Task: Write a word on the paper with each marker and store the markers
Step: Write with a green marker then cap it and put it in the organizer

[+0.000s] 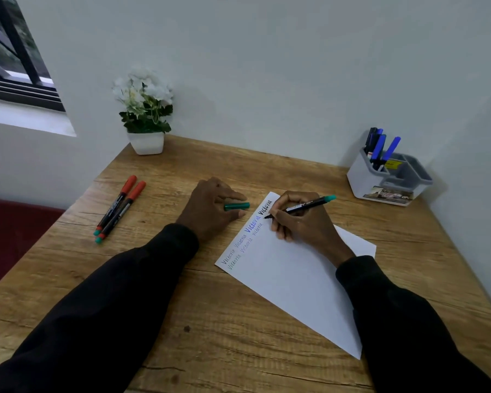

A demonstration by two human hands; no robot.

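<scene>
I am gripping the green marker in my right hand, thumb and fingers pinching its black barrel. Its tip is touching the paper near the far corner, at the right end of the second row of words. My left hand is resting on the desk just left of the paper, with its fingers holding the green cap.

I judge that I am writing this marker's word, and the row is nearly reaching the paper's far edge, so there is little room for it. After that, the next move is calling for both hands to meet. I am going to need to press the cap onto the tip, then carry the marker to the organizer at the far right of the desk. Several blue markers are already standing in its tall left compartment.

Two red-capped markers are lying side by side on the left of the desk, well apart from the paper. By my reckoning they are waiting their turn. A white pot of flowers is standing at the far left corner, out of the way.

Nothing is lying between my right hand and the organizer. My right wrist is resting on the sheet and my left hand is off it, so the paper could be shifting as I write.
</scene>
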